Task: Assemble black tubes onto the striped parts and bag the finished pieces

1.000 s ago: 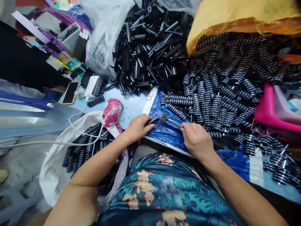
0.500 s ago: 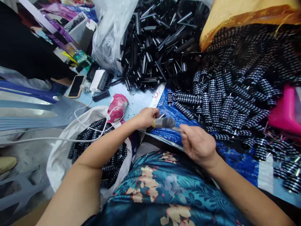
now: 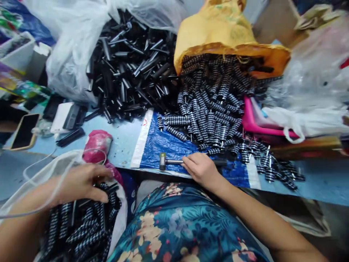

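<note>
My left hand (image 3: 87, 182) hovers over a white sack (image 3: 120, 222) full of dark ridged rollers (image 3: 87, 225), its thumb and fingers apart, with nothing gripped. Fingers of my right hand (image 3: 201, 169) are wrapped round the shaft of a small hammer (image 3: 174, 161). The hammer lies across a blue plastic sheet (image 3: 155, 145); its head (image 3: 163, 161) points left and its black grip shows to the right of my hand. Just beyond the hammer, a heap of black rollers with pale dots (image 3: 209, 116) covers part of the sheet.
Black tubes (image 3: 128, 80) are piled at the back left beside a clear plastic bag (image 3: 73, 54). A yellow bag (image 3: 212, 32) stands behind the rollers. At right is a pink tray (image 3: 248, 116); at left lie a phone (image 3: 25, 131), a pink bundle (image 3: 96, 145) and white cables.
The view has swung to the right. My left hand has moved from the hammer head to above the sack and opened. The hammer has come down onto the sheet, still in my right hand.
</note>
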Demonstrator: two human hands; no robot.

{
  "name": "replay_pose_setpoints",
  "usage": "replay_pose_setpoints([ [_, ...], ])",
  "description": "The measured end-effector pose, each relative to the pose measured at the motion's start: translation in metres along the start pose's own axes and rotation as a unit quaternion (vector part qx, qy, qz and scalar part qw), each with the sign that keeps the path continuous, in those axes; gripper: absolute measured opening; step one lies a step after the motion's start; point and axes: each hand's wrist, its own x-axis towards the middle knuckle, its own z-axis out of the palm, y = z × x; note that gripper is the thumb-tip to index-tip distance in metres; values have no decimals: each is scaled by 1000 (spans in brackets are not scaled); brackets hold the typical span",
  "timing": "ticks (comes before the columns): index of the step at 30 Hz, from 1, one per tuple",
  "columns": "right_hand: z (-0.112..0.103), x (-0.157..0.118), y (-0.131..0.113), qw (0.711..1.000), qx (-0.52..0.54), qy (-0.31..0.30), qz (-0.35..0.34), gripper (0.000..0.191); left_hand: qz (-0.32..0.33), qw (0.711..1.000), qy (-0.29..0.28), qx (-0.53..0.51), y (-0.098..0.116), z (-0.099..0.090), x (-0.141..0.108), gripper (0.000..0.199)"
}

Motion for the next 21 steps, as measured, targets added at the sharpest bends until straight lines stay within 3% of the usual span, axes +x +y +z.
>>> replay_pose_setpoints([
  [1,-2,1,6,1000,-1,-1,2,18,13,1000,21,-1,0,2,-3,26],
  [3,-12,8,24,999,6,33,13,25,28,999,0,-16,5,15,0,31],
  [6,-35,22,72,993,-17,74,92,55,6,995,-16,-97,23,45,24,30],
  [8,-50,33,109,992,-27,0,125,74,-8,993,-13,-121,36,67,46,29],
  [10,-62,40,138,989,-5,-78,125,78,3,990,-25,-137,50,91,64,31],
  [12,-70,43,149,988,16,-97,120,77,28,984,-76,-160,62,115,78,31],
  [14,-73,42,138,990,24,-42,130,76,41,974,-102,-200,74,138,88,31],
  [18,-59,29,65,983,80,111,123,84,-4,928,20,-373,98,179,102,40],
  [21,-40,9,20,979,155,122,59,86,-34,890,17,-454,109,197,106,45],
])
